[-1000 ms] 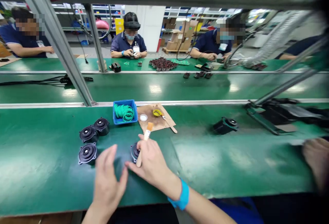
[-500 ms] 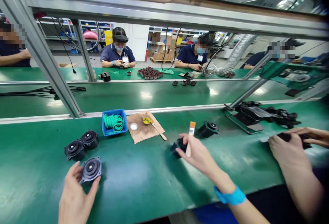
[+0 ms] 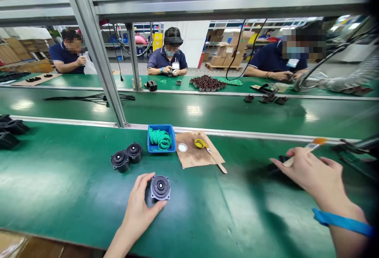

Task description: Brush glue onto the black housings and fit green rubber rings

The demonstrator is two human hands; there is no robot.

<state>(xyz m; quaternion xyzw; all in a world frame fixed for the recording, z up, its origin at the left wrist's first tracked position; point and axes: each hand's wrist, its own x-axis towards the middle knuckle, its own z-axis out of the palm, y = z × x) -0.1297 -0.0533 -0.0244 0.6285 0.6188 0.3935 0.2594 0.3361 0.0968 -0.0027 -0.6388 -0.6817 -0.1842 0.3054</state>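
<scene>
My left hand point(image 3: 142, 204) curls its thumb and fingers round the rim of a round black motor housing point(image 3: 160, 189), its stepped, ringed face turned up. Two similar black housings point(image 3: 126, 157) stand side by side behind it. Far to the right, my right hand point(image 3: 315, 173), with a blue band at the wrist, grips a flat brush point(image 3: 306, 149) with a pale handle and orange bristles. Dark parts point(image 3: 282, 165) lie under and beside those fingers. They are blurred and mostly covered, so whether the hand also holds one I cannot tell.
A blue bin point(image 3: 175, 143) of green rings stands beside a stained cardboard sheet point(image 3: 189, 161) bearing a yellow-rimmed pot point(image 3: 199, 144), a white disc and a wooden-handled brush. A metal post point(image 3: 114, 104) rises at the bench's back edge. Black parts point(image 3: 13, 127) sit far left. Several co-workers sit opposite.
The view has swung left. My right hand has moved right, away from the cardboard, carrying the brush; the housing once under it has left that spot. My left hand's housing has shifted slightly right.
</scene>
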